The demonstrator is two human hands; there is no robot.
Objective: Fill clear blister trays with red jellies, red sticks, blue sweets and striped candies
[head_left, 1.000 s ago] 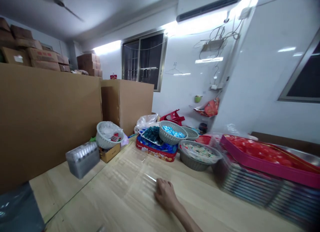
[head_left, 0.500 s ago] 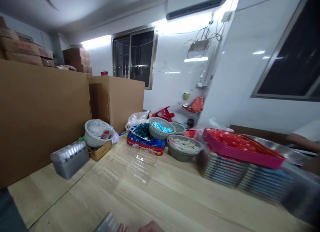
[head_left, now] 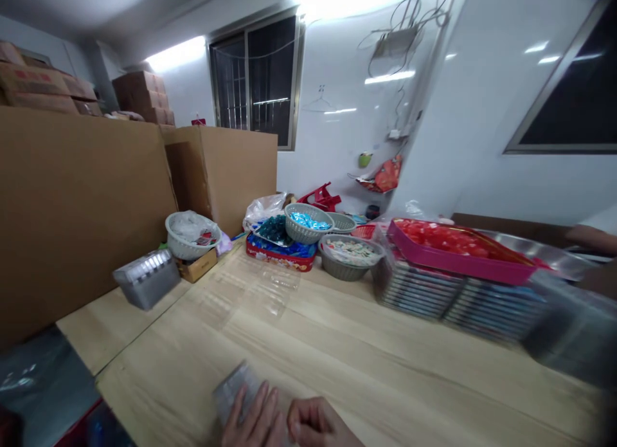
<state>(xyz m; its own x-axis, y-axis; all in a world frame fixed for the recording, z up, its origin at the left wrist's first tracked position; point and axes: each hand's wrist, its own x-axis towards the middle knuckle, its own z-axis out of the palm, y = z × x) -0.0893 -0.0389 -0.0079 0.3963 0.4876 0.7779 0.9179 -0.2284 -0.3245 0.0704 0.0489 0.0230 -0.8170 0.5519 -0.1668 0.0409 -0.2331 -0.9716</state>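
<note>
At the bottom of the head view, my left hand (head_left: 255,418) lies with its fingers stretched out over a clear plastic piece (head_left: 229,390), perhaps a tray or box. My right hand (head_left: 321,422) is just beside it, fingers curled and pinched; whatever may be between them is hidden. Farther up the wooden table (head_left: 337,350) lie flat, transparent plastic trays (head_left: 241,292). A stack of grey-clear plastic trays (head_left: 149,281) stands at the left.
Grey baskets hold blue packets (head_left: 308,220) and pale pieces (head_left: 351,251). Beneath one basket is a red tin (head_left: 279,260) of blue packets. A pink tray (head_left: 457,260) rests on stacked packs (head_left: 417,289) at right. Cardboard panels (head_left: 87,209) border the left. A person's arm (head_left: 590,239) shows far right.
The view has tilted down, so both my hands and the plastic piece show more fully. The floor left of the table has come into sight.
</note>
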